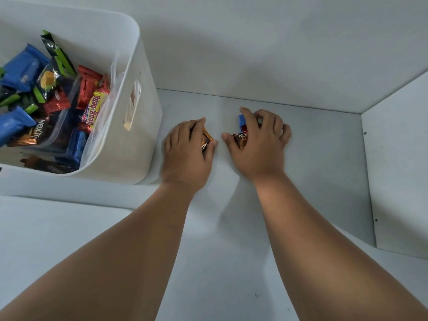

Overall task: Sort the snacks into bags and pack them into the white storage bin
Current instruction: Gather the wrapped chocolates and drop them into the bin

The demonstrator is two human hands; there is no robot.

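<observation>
Snacks (240, 138) seemingly under curled fingers (250, 118)

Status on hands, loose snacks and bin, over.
Left hand grips orange-edged packet. Right hand curls over dark packet and blue packet. White storage bin at left, bagged snacks inside. Path looks open.

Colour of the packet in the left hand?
Dark brown packet, orange edge, gripped by the left hand; head view.
</observation>
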